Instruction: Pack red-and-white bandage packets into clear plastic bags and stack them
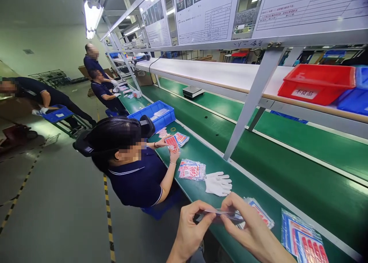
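Observation:
My left hand (192, 226) and my right hand (249, 227) are at the bottom of the view, over the near edge of the green bench (287, 178). Both pinch the same thin clear plastic packet (222, 215), seen edge-on between the thumbs and forefingers. Just behind my right hand lies a small stack of red, white and blue printed packets (260, 213). A fanned pile of similar packets (304, 238) lies to the right on the bench.
A seated co-worker (135, 167) to my left holds a packet over another pile (192, 170). White gloves (218, 183) lie on the bench. A blue crate (156, 113), a scale (193, 90), and red (316, 83) and blue bins (355, 92) sit farther off. More people work beyond.

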The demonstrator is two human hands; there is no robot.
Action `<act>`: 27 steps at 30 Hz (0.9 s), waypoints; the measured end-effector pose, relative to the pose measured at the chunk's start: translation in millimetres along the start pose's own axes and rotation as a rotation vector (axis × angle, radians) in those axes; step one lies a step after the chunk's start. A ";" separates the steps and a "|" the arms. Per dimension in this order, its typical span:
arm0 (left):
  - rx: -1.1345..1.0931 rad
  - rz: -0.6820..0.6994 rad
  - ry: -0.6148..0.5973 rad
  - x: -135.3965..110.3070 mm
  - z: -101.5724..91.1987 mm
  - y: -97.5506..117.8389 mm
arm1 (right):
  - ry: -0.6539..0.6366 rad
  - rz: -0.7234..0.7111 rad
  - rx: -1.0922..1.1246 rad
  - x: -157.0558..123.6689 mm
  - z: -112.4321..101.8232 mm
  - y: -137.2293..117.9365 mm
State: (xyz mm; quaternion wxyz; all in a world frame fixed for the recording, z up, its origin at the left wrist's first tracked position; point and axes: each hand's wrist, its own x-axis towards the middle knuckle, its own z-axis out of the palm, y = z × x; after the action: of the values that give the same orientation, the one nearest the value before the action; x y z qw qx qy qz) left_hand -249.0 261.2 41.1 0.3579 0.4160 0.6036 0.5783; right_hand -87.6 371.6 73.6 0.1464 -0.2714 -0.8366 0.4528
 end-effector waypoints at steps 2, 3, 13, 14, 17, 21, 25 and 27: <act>0.004 0.007 -0.006 -2.5 1.2 0.9 | -0.002 0.001 -0.001 -2.7 -1.0 -2.6; 0.011 0.011 -0.009 -3.6 1.8 1.1 | -0.002 -0.001 -0.001 -3.4 -1.1 -4.3; 0.020 0.065 -0.022 -6.3 4.5 9.3 | 0.002 -0.022 0.008 -6.4 -5.1 -18.9; 0.010 0.068 -0.025 -6.7 4.8 10.3 | -0.003 -0.020 0.009 -7.4 -6.2 -19.9; -0.016 0.073 -0.029 -7.8 6.1 11.3 | -0.002 -0.033 0.001 -9.5 -8.7 -21.3; -0.024 0.061 -0.019 -7.9 8.5 12.3 | 0.030 -0.063 -0.015 -8.0 -8.9 -21.6; -0.020 0.025 0.015 -7.0 10.3 18.7 | 0.085 -0.034 -0.010 -3.9 -13.1 -24.0; -0.048 0.017 0.035 -6.7 10.1 22.2 | 0.125 -0.011 -0.016 -5.5 -19.4 -20.7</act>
State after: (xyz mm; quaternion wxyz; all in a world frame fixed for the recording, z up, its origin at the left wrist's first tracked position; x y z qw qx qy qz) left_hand -235.1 258.8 62.1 0.3522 0.4021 0.5923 0.6029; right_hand -80.3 372.3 101.5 0.1989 -0.2955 -0.8309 0.4275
